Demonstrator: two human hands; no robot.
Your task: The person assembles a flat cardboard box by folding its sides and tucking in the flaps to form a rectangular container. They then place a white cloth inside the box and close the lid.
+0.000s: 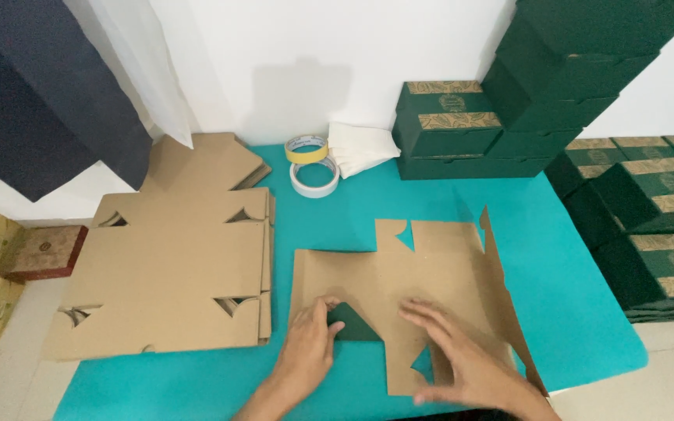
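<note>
Flat brown cardboard box blank point(423, 273), die-cut with notches, lying on teal table; right flap tilted up, one green-faced corner flap folded inward.

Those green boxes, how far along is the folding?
Done: finished green boxes stand stacked along the wall and at the right. In hand: both hands, left hand and right hand, press on one flat cardboard blank, a flap folded over. Left: a stack of flat blanks lies unfolded.
</note>
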